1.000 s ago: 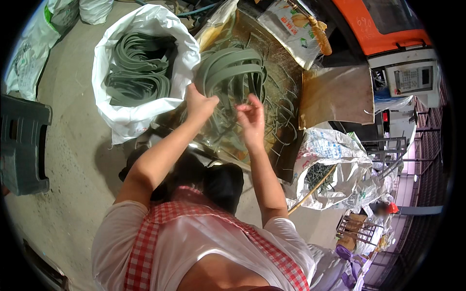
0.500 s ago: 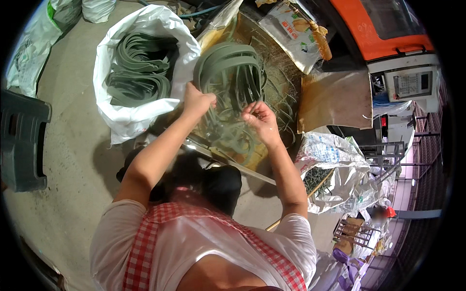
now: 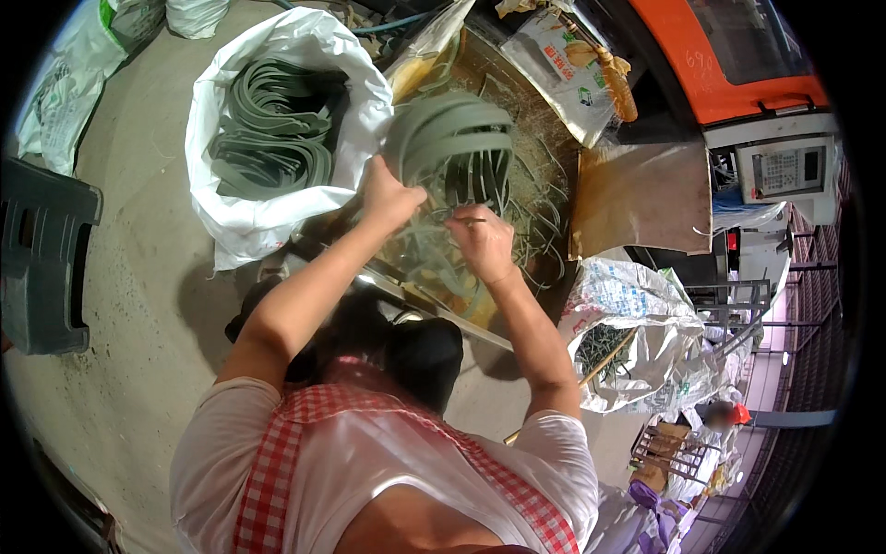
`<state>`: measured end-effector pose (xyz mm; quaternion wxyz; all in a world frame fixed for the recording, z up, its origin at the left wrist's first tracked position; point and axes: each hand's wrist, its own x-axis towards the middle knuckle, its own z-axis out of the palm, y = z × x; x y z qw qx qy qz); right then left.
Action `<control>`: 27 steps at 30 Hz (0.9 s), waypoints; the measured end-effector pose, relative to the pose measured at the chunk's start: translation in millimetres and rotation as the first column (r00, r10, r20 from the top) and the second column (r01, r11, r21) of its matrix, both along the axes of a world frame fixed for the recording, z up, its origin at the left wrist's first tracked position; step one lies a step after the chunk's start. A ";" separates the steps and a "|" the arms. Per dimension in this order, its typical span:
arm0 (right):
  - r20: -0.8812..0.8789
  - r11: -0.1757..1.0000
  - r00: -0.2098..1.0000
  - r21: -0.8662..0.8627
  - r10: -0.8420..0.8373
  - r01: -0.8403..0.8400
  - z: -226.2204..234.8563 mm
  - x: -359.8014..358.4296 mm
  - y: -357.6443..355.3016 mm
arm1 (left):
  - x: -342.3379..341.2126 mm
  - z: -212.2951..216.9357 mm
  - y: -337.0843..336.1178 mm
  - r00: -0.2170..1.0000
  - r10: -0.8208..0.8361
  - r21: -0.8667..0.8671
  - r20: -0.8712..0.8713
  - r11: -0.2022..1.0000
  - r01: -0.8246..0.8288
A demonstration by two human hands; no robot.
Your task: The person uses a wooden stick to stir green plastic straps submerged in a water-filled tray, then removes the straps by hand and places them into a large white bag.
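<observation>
My left hand (image 3: 388,196) grips a bundle of grey-green looped strips (image 3: 452,138) held up over a metal tray (image 3: 517,231) strewn with thin green trimmings. My right hand (image 3: 480,242) is closed on a small thin tool or strip end just below the bundle, touching its hanging strands. To the left stands a white sack (image 3: 217,198) filled with more of the same green loops (image 3: 268,129).
A dark plastic crate (image 3: 41,258) sits on the concrete floor at far left. A brown board (image 3: 641,198) lies right of the tray, an orange machine with a control panel (image 3: 784,171) beyond it. Printed woven sacks (image 3: 637,342) stand at the right.
The bundle has been lifted higher and turned in my left hand. My right hand dropped from beside the bundle to beneath it and closed on a thin piece.
</observation>
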<state>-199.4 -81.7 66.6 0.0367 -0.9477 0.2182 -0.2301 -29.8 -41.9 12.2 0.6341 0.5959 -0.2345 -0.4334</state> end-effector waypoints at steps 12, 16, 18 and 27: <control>0.314 0.963 0.919 -0.200 0.237 -0.180 17.2 -7.2 -21.7 | 6.5 -15.6 -9.4 0.975 0.029 -0.247 -0.222 0.965 -0.085; 0.220 0.961 0.948 -0.200 0.232 -0.189 35.2 2.2 -18.0 | 5.8 -0.3 -5.1 0.919 -0.036 -0.270 -0.393 0.960 -0.079; 0.253 0.964 0.938 -0.181 0.238 -0.196 38.2 2.9 -17.1 | 2.4 -6.2 -7.3 0.919 -0.026 -0.279 -0.393 0.956 -0.093; 0.356 0.985 0.919 -0.092 0.169 -0.146 61.4 8.1 -16.5 | -13.6 2.3 2.1 0.927 0.013 -0.202 -0.374 0.975 -0.095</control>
